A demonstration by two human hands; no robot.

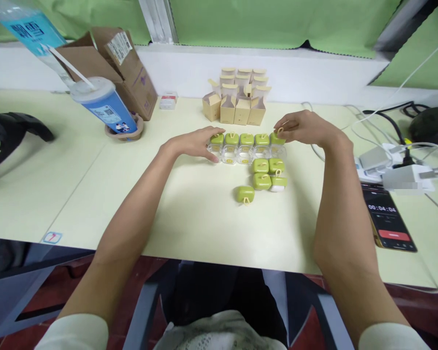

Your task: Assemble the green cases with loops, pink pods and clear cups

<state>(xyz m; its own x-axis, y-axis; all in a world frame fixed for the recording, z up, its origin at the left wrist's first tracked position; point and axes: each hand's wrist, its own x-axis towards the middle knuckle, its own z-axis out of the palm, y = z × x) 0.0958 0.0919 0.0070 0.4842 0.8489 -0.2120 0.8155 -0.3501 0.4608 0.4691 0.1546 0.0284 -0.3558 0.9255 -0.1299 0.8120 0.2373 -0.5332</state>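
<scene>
Row of five rounded green plastic cases with cord loops (246,139) and clear plastic parts (245,154) on their near side, mid-table (204,218). Left hand (195,142): grip partly spread, thumb and fingers apart at the row's left end, nothing lifted. Right hand (306,127): fingers curled together at the rightmost case; whether its grip has hold cannot be told. Nearer: four similar green cases (262,182) grouped right, one single green case (245,194) to their left. Beyond the row: open tan cardboard boxes (228,110).

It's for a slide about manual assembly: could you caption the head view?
Left hand and right hand flank a row of green-and-clear pieces, with small open cartons behind.
</scene>
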